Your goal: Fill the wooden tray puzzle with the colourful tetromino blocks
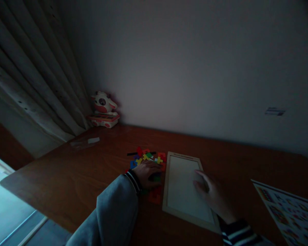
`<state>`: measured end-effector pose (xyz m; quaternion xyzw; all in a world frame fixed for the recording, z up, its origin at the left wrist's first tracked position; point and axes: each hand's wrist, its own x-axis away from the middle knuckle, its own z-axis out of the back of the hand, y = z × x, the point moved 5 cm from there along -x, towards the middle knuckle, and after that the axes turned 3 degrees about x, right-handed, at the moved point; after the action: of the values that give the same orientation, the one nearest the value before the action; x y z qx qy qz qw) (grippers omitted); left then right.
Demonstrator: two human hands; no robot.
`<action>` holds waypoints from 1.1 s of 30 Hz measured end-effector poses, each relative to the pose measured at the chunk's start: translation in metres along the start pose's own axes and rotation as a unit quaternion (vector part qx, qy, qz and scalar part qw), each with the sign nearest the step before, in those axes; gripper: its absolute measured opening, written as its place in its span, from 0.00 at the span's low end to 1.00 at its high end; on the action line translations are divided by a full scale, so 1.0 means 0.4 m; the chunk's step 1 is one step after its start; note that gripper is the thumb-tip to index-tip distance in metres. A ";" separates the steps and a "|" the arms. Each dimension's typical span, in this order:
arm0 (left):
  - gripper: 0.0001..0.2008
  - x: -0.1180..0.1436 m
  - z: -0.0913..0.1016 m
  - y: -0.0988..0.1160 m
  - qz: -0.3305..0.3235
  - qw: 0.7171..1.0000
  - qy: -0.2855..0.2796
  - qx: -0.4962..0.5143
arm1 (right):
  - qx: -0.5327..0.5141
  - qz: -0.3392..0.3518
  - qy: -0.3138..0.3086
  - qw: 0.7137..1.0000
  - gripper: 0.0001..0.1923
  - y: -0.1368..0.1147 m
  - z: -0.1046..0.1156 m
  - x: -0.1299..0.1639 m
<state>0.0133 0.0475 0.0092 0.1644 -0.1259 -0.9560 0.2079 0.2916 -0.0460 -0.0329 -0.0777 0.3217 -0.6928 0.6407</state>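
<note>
My left hand [149,172] rests over a heap of colourful puzzle pieces [139,161], its fingers curved and the thumb apart from them. A green piece [157,178] shows in the gap between thumb and fingers. Red pieces [155,195] lie below that hand, and a yellow cross-shaped piece [158,160] is just beyond the fingertips. To the right lies a wooden tray board [181,182] with a pale bare inside and a raised frame. Over its right side is my right hand [212,191], thumb and forefinger apart with nothing visible between them; whether it touches the board is unclear.
A printed sheet [292,212] with colourful pictures lies at the right of the brown table [105,164]. At the back left stands a cow-shaped toy keyboard [104,111], beside a curtain [33,65]. A small white scrap [93,140] lies nearby. The wall [190,68] borders the table's back.
</note>
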 end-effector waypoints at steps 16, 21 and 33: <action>0.36 0.049 0.018 0.019 -0.061 0.996 0.035 0.058 | -0.010 -0.037 -0.019 0.999 0.26 0.017 -0.003 0.016; 0.34 0.060 0.021 0.000 -0.073 0.994 0.056 0.061 | -0.022 -0.044 -0.017 0.999 0.27 0.027 -0.005 0.020; 0.24 0.071 -0.007 0.048 -0.145 0.985 0.020 0.091 | -0.028 -0.071 0.005 0.997 0.29 0.036 0.008 0.021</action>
<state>-0.0031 0.0176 0.0051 0.2180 -0.1836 -0.9570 0.0536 0.3040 -0.0545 -0.0406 -0.1143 0.3378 -0.7275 0.5862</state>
